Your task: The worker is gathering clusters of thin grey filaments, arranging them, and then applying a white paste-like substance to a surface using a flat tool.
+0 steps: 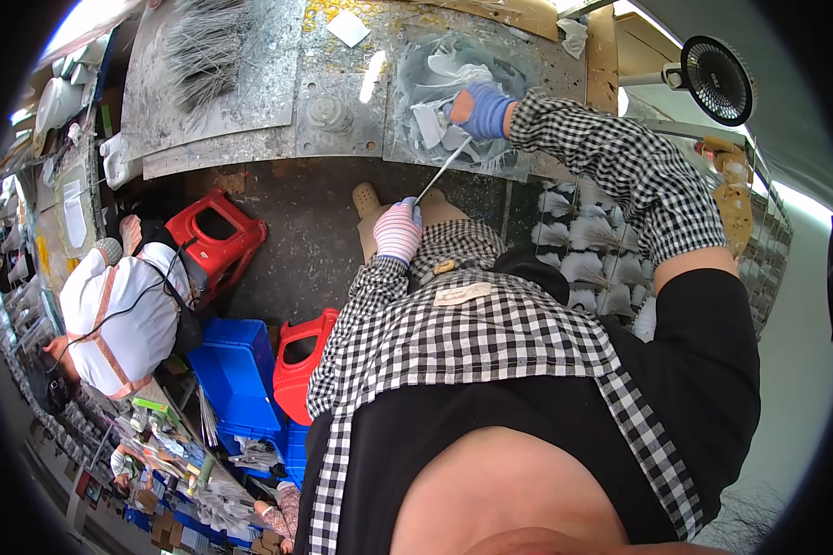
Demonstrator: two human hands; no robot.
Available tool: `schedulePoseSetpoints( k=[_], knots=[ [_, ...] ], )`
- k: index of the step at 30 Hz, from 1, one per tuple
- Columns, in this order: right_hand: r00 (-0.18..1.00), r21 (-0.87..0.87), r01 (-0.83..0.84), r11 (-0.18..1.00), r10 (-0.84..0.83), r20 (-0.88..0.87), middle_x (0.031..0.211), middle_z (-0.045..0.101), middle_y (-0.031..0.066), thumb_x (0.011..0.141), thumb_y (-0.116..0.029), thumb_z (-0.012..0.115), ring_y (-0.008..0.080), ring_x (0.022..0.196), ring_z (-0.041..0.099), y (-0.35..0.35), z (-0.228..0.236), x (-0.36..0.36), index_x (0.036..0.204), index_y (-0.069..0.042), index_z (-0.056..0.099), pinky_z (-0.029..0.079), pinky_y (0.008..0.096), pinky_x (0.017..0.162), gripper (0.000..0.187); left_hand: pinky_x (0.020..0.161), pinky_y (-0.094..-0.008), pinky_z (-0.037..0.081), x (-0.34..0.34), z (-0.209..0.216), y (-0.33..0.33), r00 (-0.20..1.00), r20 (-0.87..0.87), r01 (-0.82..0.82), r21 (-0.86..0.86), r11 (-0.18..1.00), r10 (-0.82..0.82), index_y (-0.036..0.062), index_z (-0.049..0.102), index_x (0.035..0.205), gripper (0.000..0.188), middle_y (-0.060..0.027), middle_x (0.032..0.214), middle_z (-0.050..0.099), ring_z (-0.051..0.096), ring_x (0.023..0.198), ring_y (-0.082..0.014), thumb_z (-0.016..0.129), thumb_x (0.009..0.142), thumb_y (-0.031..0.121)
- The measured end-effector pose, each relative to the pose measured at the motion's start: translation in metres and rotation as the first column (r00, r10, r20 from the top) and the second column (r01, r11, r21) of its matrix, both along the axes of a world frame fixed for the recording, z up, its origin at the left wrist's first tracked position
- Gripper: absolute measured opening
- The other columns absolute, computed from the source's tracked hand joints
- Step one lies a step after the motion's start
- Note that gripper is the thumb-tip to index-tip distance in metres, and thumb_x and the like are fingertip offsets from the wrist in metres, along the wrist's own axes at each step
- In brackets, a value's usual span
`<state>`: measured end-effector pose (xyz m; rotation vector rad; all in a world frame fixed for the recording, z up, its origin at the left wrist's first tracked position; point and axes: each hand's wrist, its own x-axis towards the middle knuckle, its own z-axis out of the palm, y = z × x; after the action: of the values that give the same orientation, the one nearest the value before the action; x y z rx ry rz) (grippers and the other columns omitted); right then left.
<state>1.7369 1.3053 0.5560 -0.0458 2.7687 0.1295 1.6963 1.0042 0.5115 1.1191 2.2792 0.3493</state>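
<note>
Metal rod — thin, slanting from 7 toward 1 o'clock — grasped low by left grip, white-gloved. Right grip, blue-gloved, clenched on white feather pieces atop grey counter at 12 o'clock. Red stool at 9.

Head camera looking steeply down.
It is peering close over the person's checked apron toward the metal workbench, everything bending at the fisheye rim.
</note>
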Motion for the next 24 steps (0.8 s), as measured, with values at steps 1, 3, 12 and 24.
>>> schedulePoseSetpoints(
  k=[1, 3, 12, 24],
  knots=[
    [1.0, -0.001, 0.003, 1.0, -0.003, 0.0, 0.075, 0.071, 0.0101, 0.077, -0.015, 0.063, 0.0313, 0.073, 0.071, 0.004, -0.004, 0.002, 0.08, -0.011, 0.074, 0.054, 0.0434, 0.06, 0.011, 0.077, -0.0457, 0.052, 0.0, 0.002, 0.001, 1.0, 0.0, 0.003, -0.001, 1.0, -0.003, 0.0112, 0.064, 0.113, 0.026, -0.0163, 0.097, 0.069, 0.066, 0.088, -0.0356, 0.055, 0.095, 0.027],
    [0.984, -0.05, -0.175, 0.983, 0.173, -0.036, 0.066, 0.066, 0.0134, 0.076, -0.015, 0.062, 0.0337, 0.065, 0.068, 0.02, -0.007, 0.007, 0.083, -0.007, 0.067, 0.052, 0.0441, 0.056, 0.012, 0.076, -0.0453, 0.052, 0.0, 0.006, 0.004, 0.999, -0.037, -0.014, 0.028, 1.0, 0.015, 0.012, 0.064, 0.116, 0.028, -0.0158, 0.097, 0.069, 0.066, 0.087, -0.0352, 0.056, 0.095, 0.028],
    [0.987, 0.12, -0.157, 0.98, 0.152, 0.046, 0.067, 0.066, 0.0131, 0.082, -0.015, 0.06, 0.0318, 0.065, 0.068, 0.098, -0.005, 0.029, 0.086, -0.006, 0.064, 0.051, 0.0439, 0.053, 0.011, 0.069, -0.0455, 0.052, -0.017, 0.018, 0.002, 0.986, -0.167, 0.022, 0.05, 0.998, -0.014, 0.0113, 0.066, 0.112, 0.027, -0.0139, 0.086, 0.069, 0.067, 0.077, -0.0336, 0.055, 0.095, 0.03],
    [0.244, -0.601, 0.743, -0.294, -0.716, 0.654, 0.077, 0.066, 0.0095, 0.098, -0.042, 0.054, 0.0159, 0.053, 0.058, 0.038, -0.014, 0.156, 0.103, -0.003, 0.064, 0.047, 0.0308, 0.043, 0.041, 0.071, -0.0431, 0.053, -0.053, 0.032, -0.036, 0.979, -0.203, -0.011, 0.109, 0.994, 0.034, 0.0124, 0.07, 0.108, 0.025, -0.0136, 0.088, 0.07, 0.067, 0.078, -0.0332, 0.058, 0.095, 0.03]
  ],
)
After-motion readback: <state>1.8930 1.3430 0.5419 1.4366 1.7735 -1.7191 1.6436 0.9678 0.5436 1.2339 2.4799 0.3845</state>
